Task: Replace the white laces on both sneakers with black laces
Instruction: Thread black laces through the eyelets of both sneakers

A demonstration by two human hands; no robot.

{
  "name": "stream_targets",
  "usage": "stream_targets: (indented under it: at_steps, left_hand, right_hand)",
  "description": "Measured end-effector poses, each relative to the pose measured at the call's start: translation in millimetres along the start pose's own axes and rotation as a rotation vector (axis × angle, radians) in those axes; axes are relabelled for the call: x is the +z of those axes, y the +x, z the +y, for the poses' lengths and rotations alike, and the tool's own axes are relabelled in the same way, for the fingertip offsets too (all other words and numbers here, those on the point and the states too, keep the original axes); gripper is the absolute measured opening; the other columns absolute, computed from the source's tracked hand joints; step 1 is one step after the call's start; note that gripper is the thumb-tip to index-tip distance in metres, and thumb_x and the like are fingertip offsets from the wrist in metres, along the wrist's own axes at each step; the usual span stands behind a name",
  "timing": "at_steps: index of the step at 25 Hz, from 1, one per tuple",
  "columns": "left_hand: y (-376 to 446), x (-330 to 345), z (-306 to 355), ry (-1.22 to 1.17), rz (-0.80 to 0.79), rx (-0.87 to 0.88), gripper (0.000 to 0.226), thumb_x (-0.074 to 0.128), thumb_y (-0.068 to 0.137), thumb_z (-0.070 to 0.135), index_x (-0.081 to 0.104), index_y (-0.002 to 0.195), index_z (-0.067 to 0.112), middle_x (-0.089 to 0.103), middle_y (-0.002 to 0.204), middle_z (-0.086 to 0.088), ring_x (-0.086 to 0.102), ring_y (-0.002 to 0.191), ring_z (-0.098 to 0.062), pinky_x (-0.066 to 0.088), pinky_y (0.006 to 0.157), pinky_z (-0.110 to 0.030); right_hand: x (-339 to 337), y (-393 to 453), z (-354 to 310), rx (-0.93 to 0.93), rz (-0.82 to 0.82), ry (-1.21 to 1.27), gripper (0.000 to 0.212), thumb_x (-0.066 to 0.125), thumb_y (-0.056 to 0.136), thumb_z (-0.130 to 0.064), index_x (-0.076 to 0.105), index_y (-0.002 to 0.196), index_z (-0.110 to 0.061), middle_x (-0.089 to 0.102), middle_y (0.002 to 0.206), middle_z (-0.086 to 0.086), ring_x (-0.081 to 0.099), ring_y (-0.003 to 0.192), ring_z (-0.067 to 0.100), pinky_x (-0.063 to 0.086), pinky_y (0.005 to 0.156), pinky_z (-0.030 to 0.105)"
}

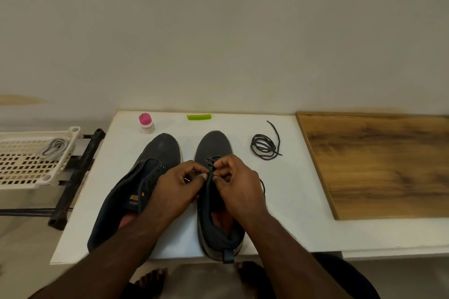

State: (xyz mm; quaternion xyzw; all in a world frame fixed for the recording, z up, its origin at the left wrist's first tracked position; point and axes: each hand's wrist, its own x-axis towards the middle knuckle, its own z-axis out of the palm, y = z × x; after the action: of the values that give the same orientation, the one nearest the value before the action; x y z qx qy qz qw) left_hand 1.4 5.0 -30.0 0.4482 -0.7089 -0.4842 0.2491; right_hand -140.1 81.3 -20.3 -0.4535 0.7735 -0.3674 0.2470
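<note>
White laces [54,148] discarded in basket [29,165] at far left. Left sneaker [136,184] unlaced. Left hand [177,189] and right hand [238,189] curled over right sneaker [213,145]; black lace [211,172] pinched between fingers at upper eyelets. Threading judged just begun; next, tip fed through following eyelet. Spare black lace [264,147] coiled on counter [291,189]. Eyelets below hidden by hands.

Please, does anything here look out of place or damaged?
Nothing looks damaged or spilled. The left sneaker has bare eyelets and lies tilted. The spare black lace lies coiled on the white table.
</note>
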Motion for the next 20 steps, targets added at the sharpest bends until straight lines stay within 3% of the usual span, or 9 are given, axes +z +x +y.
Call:
stream_targets:
  at_steps: [2,4,6,9,15,20]
  left_hand:
    - [-0.2,1.6,-0.9,0.048,0.031,0.043,0.018,0.067,0.09,0.016,0.07,0.082,0.031,0.067,0.07,0.006,0.064,0.063,-0.011,0.054,0.062,-0.028]
    - [-1.4,5.0,-1.2,0.054,0.046,0.055,0.016,0.067,0.089,0.016,0.068,0.08,0.029,0.066,0.069,0.007,0.063,0.064,-0.013,0.054,0.066,-0.032]
    - [-1.7,7.0,-1.6,0.038,0.057,0.047,0.015,0.067,0.089,0.015,0.069,0.081,0.027,0.066,0.07,0.005,0.063,0.065,-0.014,0.053,0.066,-0.034]
    - [-1.8,4.7,-4.8,-0.045,0.031,0.017,0.013,0.068,0.091,0.01,0.073,0.085,0.021,0.068,0.072,0.0,0.061,0.065,-0.012,0.051,0.063,-0.028]
    - [-4.3,2.1,-7.1,-0.171,0.033,-0.064,0.013,0.068,0.091,0.006,0.076,0.089,0.015,0.072,0.076,-0.008,0.063,0.062,-0.007,0.051,0.054,-0.018]
    - [-4.2,1.9,-2.1,-0.151,0.03,-0.057,0.014,0.067,0.091,0.003,0.076,0.089,0.015,0.072,0.074,-0.009,0.062,0.057,-0.006,0.047,0.049,-0.016]
  right_hand:
    - [-4.5,-2.0,-2.5,-0.015,-0.028,-0.004,0.032,0.066,0.09,-0.015,0.062,0.116,-0.033,0.068,0.097,-0.016,0.061,0.089,-0.006,0.045,0.077,0.002]
    - [-9.5,-6.0,-4.9,-0.079,0.019,-0.056,0.039,0.063,0.088,-0.015,0.061,0.125,-0.029,0.067,0.109,-0.011,0.057,0.104,0.002,0.05,0.09,0.019]
    - [-13.5,-14.2,-8.1,-0.168,0.083,-0.156,0.029,0.061,0.088,-0.02,0.065,0.116,-0.028,0.067,0.105,-0.009,0.055,0.102,0.009,0.05,0.087,0.029]
    - [-11.7,-29.1,-15.0,-0.205,-0.06,-0.227,0.019,0.058,0.092,-0.031,0.068,0.108,-0.031,0.07,0.098,-0.011,0.061,0.089,0.008,0.053,0.08,0.03]
    - [-12.8,-36.3,-20.6,-0.276,-0.199,-0.334,0.041,0.053,0.098,-0.036,0.052,0.139,-0.037,0.066,0.126,-0.007,0.061,0.111,0.017,0.048,0.09,0.032]
    - [-11.5,-33.5,-20.4,-0.254,-0.271,-0.385,0.036,0.047,0.102,-0.031,0.054,0.136,-0.024,0.067,0.121,0.003,0.062,0.106,0.023,0.049,0.091,0.035]
